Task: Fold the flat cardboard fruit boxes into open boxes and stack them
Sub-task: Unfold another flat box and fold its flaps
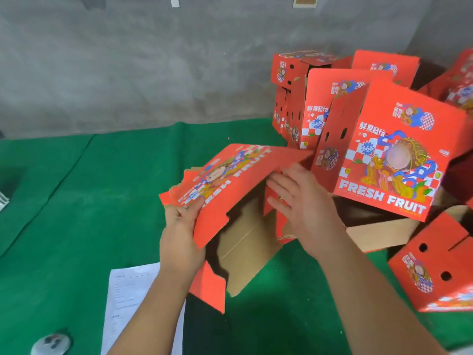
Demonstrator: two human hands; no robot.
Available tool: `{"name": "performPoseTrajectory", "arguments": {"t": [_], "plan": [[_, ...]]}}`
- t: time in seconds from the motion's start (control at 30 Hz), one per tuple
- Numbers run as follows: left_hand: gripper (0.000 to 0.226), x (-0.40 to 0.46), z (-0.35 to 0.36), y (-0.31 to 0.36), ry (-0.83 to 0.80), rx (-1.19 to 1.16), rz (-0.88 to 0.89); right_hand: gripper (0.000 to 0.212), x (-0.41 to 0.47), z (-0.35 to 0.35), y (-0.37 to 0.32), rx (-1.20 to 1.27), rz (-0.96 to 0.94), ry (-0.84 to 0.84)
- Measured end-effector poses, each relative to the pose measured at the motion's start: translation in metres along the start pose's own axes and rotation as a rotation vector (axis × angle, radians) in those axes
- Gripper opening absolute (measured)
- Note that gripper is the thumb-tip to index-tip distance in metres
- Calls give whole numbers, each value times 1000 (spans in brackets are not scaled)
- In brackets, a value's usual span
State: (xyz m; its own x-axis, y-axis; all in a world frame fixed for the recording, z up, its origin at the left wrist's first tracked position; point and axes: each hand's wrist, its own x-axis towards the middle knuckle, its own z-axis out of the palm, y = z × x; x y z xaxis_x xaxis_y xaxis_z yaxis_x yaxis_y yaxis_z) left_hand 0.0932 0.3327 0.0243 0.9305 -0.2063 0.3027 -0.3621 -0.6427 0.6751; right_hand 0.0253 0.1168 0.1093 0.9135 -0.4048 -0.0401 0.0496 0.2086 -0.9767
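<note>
A red printed cardboard fruit box (230, 180) is half unfolded above the green mat, its brown inside (245, 239) showing underneath. My left hand (181, 231) grips the near left edge of its top panel, thumb on the printed face. With straight fingers, my right hand (302, 198) presses against the box's right inner flap. Several folded red boxes (389, 155) lie piled at the right, the nearest one leaning with "FRESH FRUIT" facing me.
A green mat (76, 201) covers the floor up to a grey concrete wall (153, 60). A white printed sheet (128, 298) lies near my left forearm. A grey round object (52, 343) sits at the bottom left. Another red box (435, 265) lies at the right edge.
</note>
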Motion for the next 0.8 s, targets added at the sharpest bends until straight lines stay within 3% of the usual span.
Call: {"name": "performPoseTrajectory", "arguments": {"t": [0.13, 0.2, 0.27, 0.33, 0.43, 0.53, 0.63, 0.73, 0.8], "plan": [[80, 25, -3, 42, -8, 31, -56, 60, -25, 5, -2, -905, -462, -13], [75, 34, -6, 60, 0, 13, 2, 56, -38, 6, 8, -1306, -503, -33], [71, 44, -10, 72, -2, -39, 50, 47, -44, 7, 12, -1525, -391, -66], [72, 51, -10, 77, 10, -54, 58, 42, -44, 3, 9, -1510, -310, -101], [72, 46, -8, 81, 10, -159, -13, 47, -45, -3, -1, -1420, -358, -184], [49, 45, -4, 82, 58, -334, -94, 49, -44, -8, -5, -1186, -324, -361], [30, 47, -3, 85, 156, -521, -212, 31, -39, -26, -6, -952, -266, -393], [28, 40, -6, 86, 180, -673, -299, 55, -37, -35, 3, -1047, -343, -417], [27, 33, -7, 88, 219, -776, -320, 51, -33, -34, 17, -1191, -506, -289]]}}
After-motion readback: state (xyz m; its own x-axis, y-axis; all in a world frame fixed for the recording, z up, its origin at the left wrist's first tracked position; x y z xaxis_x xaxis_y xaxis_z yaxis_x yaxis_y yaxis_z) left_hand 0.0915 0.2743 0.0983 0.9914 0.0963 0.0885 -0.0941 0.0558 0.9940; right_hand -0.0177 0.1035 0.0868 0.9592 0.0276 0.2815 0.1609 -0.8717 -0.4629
